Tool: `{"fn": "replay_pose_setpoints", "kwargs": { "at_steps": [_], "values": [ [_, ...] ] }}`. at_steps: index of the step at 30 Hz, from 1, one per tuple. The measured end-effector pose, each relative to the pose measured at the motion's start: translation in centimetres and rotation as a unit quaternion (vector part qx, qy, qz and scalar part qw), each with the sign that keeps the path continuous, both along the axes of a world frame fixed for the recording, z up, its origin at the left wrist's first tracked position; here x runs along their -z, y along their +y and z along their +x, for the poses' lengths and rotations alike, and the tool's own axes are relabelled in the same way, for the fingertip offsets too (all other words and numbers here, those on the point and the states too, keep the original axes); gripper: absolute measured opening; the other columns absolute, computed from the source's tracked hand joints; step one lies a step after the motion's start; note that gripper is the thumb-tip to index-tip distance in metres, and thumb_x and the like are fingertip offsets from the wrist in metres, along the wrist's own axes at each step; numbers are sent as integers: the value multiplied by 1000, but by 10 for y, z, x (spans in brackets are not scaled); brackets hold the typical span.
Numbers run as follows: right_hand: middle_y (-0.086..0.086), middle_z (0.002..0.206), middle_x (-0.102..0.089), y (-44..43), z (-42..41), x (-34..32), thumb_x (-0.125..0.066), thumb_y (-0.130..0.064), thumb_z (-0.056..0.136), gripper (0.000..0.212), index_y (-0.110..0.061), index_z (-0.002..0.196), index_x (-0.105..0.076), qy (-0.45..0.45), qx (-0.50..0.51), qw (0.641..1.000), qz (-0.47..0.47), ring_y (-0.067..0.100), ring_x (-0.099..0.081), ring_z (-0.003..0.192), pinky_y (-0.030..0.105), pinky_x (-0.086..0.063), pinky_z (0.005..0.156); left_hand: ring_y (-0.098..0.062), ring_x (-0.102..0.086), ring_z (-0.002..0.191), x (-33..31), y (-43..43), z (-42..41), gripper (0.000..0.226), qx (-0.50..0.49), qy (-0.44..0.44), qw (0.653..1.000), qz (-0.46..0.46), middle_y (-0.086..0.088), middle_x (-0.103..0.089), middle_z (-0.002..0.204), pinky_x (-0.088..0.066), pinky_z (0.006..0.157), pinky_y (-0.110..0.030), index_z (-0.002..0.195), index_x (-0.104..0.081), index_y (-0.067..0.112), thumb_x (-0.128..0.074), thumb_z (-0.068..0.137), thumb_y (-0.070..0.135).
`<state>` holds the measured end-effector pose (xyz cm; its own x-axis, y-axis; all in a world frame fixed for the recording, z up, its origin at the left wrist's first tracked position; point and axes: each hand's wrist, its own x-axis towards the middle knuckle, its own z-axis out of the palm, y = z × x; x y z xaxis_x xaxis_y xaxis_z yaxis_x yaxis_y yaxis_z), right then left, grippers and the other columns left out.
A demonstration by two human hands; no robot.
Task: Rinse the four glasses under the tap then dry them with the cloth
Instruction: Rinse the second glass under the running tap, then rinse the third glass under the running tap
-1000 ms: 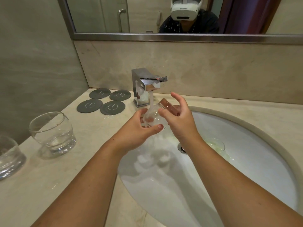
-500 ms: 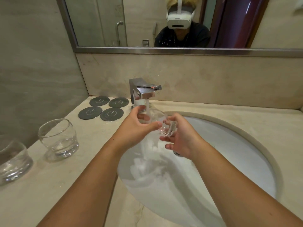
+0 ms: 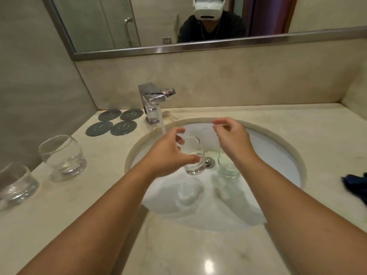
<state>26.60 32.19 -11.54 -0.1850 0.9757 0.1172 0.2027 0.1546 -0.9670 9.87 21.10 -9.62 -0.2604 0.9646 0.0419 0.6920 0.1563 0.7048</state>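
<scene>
My left hand [image 3: 168, 155] grips a clear straight glass [image 3: 193, 161] upright over the sink basin [image 3: 278, 155], below and to the right of the running water stream [image 3: 162, 126] from the chrome tap [image 3: 153, 104]. My right hand [image 3: 231, 135] hovers over the basin with loosely curled fingers and holds nothing. A second straight glass [image 3: 228, 165] stands in the basin near the drain, partly behind my right wrist. Two round glasses [image 3: 63, 155] [image 3: 15, 185] stand on the counter at the left. A dark blue cloth [image 3: 355, 185] lies at the right edge.
Several dark round coasters [image 3: 117, 122] lie on the counter left of the tap. A mirror [image 3: 178, 22] hangs above the stone backsplash. The counter meets walls at the left and at the far right corner.
The glass has come down and out of the water stream, now held by my left hand alone. My right hand has let go of it and lifted away to the right.
</scene>
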Motion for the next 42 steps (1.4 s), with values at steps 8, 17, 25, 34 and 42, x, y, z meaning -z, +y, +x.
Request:
{"fn": "replay_pose_setpoints", "kwargs": {
  "at_steps": [8,17,25,34,42],
  "values": [
    [-6,108,-72,10,7,1,-52,-29,97,20,-34,100,-71,63,24,994,-83,19,-69,99,54,-60,96,-14,-57,113,22,25,42,97,64,97,989,-95,-1,-57,141,-45,89,-26,158,-38,24,-93,79,42],
    [-9,96,-69,14,6,0,-52,-25,98,24,-28,107,-74,54,31,994,-87,21,-66,97,49,-59,96,-21,-56,131,39,52,67,102,78,143,975,-149,-4,-53,149,-44,94,-28,159,-36,18,-92,79,44],
    [-6,101,-70,12,6,0,-50,-22,102,25,-28,113,-73,36,20,997,-64,17,-63,88,30,-48,78,-22,-56,133,46,51,70,103,83,142,973,-164,-6,-47,154,-46,95,-28,162,-32,21,-91,81,45],
    [-13,119,-70,-11,-2,-13,-56,-24,105,21,-28,121,-68,-6,-26,997,79,7,-63,114,26,-49,97,-25,-35,150,15,8,48,79,36,162,983,-84,-2,-38,163,-38,114,-36,164,-30,27,-66,100,56],
    [-7,149,-60,-78,-53,-50,-54,-39,108,43,-29,149,-55,-131,-163,958,198,18,-58,127,32,-44,105,-21,-31,150,-17,-73,-14,67,-62,196,979,2,4,-41,161,-30,122,-37,161,-39,32,-63,102,51]
  ]
}}
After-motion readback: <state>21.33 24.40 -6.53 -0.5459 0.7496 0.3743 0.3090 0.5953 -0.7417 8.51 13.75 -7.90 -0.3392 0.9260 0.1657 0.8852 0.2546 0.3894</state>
